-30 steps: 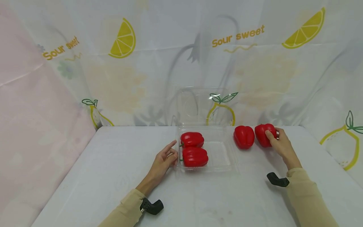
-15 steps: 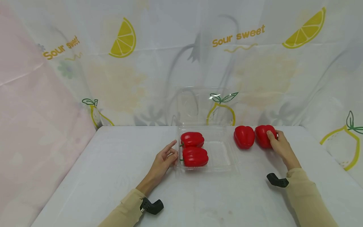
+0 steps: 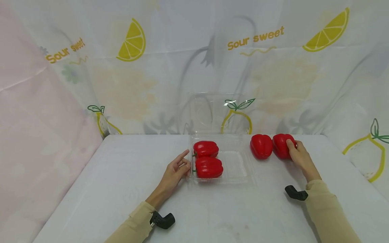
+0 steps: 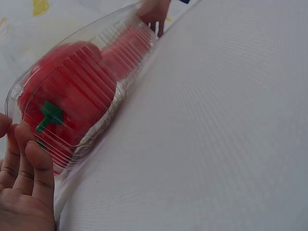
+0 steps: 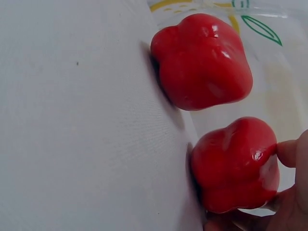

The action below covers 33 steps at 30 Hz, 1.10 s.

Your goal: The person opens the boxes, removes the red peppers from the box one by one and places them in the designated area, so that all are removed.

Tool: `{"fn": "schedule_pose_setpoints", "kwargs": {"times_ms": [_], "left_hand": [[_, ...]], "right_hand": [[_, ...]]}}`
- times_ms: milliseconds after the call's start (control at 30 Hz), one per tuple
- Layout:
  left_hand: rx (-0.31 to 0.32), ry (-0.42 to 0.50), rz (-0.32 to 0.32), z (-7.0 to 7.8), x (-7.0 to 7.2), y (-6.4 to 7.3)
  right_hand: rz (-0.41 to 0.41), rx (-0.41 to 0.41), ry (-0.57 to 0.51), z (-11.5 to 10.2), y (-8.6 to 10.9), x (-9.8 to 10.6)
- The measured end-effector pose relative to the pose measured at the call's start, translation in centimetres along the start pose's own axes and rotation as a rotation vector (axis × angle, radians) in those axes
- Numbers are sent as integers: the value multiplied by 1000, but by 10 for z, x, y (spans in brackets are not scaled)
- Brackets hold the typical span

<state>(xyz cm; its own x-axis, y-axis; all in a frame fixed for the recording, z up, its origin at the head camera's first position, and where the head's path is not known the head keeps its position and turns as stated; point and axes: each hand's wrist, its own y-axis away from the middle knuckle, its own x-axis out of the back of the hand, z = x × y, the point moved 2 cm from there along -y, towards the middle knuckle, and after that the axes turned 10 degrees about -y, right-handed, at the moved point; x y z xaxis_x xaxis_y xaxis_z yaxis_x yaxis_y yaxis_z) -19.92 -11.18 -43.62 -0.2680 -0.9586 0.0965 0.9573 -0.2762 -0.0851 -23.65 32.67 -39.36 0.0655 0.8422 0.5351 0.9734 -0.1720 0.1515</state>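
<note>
My right hand (image 3: 301,158) grips a red bell pepper (image 3: 281,147) at the back right, with the thumb on its near side and the other fingers round its right. Just left of it lies a second red bell pepper (image 5: 202,62) on the table. Two more red peppers lie in the left half of a clear plastic clamshell box (image 3: 236,165), the front pepper (image 3: 209,167) and the back pepper (image 3: 206,149). Their green stems point left. My left hand (image 3: 174,173) rests its fingertips against the box's left wall, fingers loosely bent, as the left wrist view shows too.
The box's clear lid (image 3: 206,113) stands raised behind its base, near the patterned backdrop (image 3: 170,77). A white table (image 3: 136,162) spreads beneath everything. Black wrist devices (image 3: 164,221) sit on both sleeves.
My right hand and the pepper it grips have shifted slightly toward me. The left hand, the box and the other peppers stay in place.
</note>
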Motion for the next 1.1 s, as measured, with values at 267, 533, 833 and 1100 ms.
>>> {"fn": "schedule_pose_setpoints", "kwargs": {"times_ms": [267,533,833,1100], "left_hand": [[4,5,-8,0,1,0],[5,4,-8,0,1,1],[-4,-10,-14,2,1,0],[4,-7,-9,2,1,1]], "right_hand": [[5,-6,1,-1,1,-2],[22,15,-13,0,3,-2],[134,66,-82,0,1,0],[226,177,-116,-2,1,0]]}}
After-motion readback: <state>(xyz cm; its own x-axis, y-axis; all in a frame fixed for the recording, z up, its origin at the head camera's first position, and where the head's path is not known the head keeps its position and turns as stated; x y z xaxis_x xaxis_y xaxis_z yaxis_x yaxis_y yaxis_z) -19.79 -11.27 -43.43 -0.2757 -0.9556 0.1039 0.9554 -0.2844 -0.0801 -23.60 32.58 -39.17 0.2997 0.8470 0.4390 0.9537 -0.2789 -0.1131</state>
